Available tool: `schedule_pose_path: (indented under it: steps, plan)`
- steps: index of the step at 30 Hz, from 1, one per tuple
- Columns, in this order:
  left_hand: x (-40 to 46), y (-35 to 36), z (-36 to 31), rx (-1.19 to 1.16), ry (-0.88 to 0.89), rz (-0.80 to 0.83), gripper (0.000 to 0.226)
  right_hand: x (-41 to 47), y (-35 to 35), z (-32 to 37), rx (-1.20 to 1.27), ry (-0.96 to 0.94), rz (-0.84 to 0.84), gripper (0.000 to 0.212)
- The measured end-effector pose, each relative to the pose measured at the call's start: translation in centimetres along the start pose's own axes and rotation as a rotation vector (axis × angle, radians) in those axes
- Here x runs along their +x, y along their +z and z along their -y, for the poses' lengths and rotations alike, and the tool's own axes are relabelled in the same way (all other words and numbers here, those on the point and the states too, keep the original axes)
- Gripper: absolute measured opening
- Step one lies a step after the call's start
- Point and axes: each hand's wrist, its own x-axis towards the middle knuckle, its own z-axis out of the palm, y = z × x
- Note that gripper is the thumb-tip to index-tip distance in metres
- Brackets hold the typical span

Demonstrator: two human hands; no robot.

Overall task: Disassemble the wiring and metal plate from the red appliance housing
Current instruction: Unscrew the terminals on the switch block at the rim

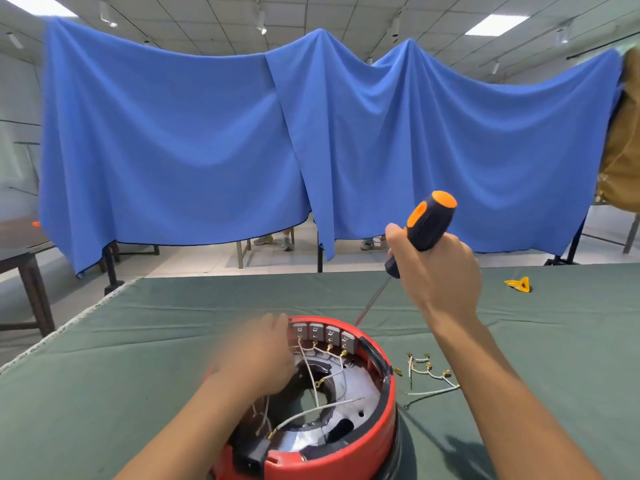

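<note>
- Housing, red, sits on the green table, steadied by the blurred left hand; its grip cannot be told.
- Right hand clasps the raised screwdriver, probably aiming at the terminals.
- Freed wires lie beside.

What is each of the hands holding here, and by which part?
Right hand grips the screwdriver by its handle. Left hand reaches inside the red housing; blurred, grip unclear.

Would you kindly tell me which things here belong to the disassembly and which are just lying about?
Job: red housing, its wiring, metal plate, screwdriver, removed wires.
Lying about: yellow object, blue curtain.
</note>
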Motion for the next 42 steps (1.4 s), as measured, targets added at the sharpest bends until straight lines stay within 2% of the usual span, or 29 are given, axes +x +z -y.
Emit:
schedule_pose_path:
  steps: [4,7,10,13,16,20,22,24,27,29,35,42]
  plan:
    - [0.5,-0.6,1.1,-0.249,0.084,-0.096,0.049,0.0,-0.4,0.1,0.109,-0.066,-0.078,0.055]
    - [0.0,-0.8,1.2,-0.162,0.025,-0.169,0.041,0.1,-0.7,0.6,0.294,-0.020,-0.063,0.046]
    - [-0.2,-0.2,0.2,-0.072,0.027,-0.124,0.047,-0.3,-0.5,1.4,0.485,0.026,0.028,0.024]
    - [0.3,0.3,-0.5,-0.017,0.034,-0.152,0.049,-1.2,0.0,1.7,0.629,0.087,0.092,0.023]
    - [0.8,0.4,-0.2,-0.074,0.092,-0.192,0.049,-1.7,0.7,1.5,0.649,0.110,0.105,0.023]
    - [1.0,0.6,0.3,-0.130,0.154,-0.126,0.066,-1.9,1.2,1.0,0.727,0.184,0.076,0.025]
    - [1.3,0.1,0.1,-0.129,0.122,-0.082,0.066,-2.0,1.4,0.7,0.775,0.217,0.038,0.026]
    - [1.8,-0.7,-0.6,-0.154,0.053,-0.047,0.056,-2.0,1.5,0.3,0.807,0.231,0.001,0.025]
    - [1.9,-0.6,-1.3,-0.133,0.021,-0.129,0.044,-2.1,1.7,-0.2,0.831,0.259,-0.024,0.023]
    - [1.9,0.0,-0.9,-0.169,0.035,-0.190,0.044,-2.1,1.8,-0.4,0.858,0.287,-0.054,0.026]
    - [2.2,0.4,0.3,-0.313,0.067,-0.185,0.056,-2.5,2.4,-0.7,0.881,0.308,-0.126,0.024]
    - [1.8,0.3,0.2,-0.393,0.053,-0.202,0.057,-3.2,3.2,-1.0,0.866,0.286,-0.142,0.022]
